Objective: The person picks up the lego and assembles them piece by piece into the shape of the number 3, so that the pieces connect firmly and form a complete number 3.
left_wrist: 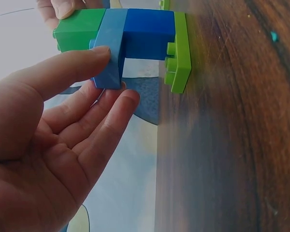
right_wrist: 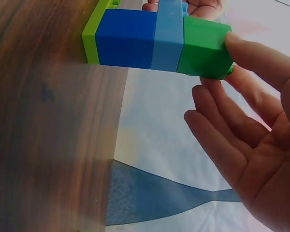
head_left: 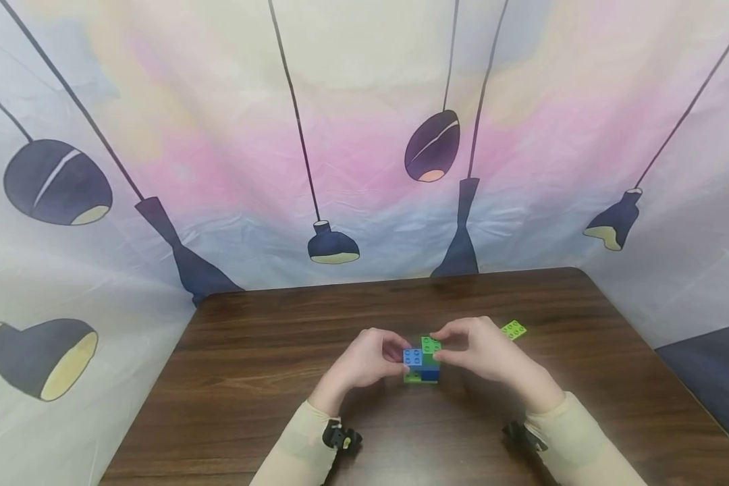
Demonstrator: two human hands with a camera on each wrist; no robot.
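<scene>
A small tower of toy building bricks stands on the table between both hands. Its base is a lime plate (left_wrist: 182, 58) with bare studs on the left side. On that sits a dark blue brick (right_wrist: 126, 38), topped by a light blue brick (head_left: 412, 358) that overhangs to the left. A green brick (head_left: 430, 345) forms the top, over the right part of the light blue one. My left hand (head_left: 364, 359) pinches the overhanging end of the light blue brick between thumb and fingers. With thumb and fingertips, my right hand (head_left: 482, 351) grips the green brick.
Another lime plate (head_left: 514, 329) lies on the brown wooden table (head_left: 249, 364), just beyond the right hand and partly hidden by it. A cloth backdrop (head_left: 364, 155) printed with lamps hangs behind the table's far edge and along its sides.
</scene>
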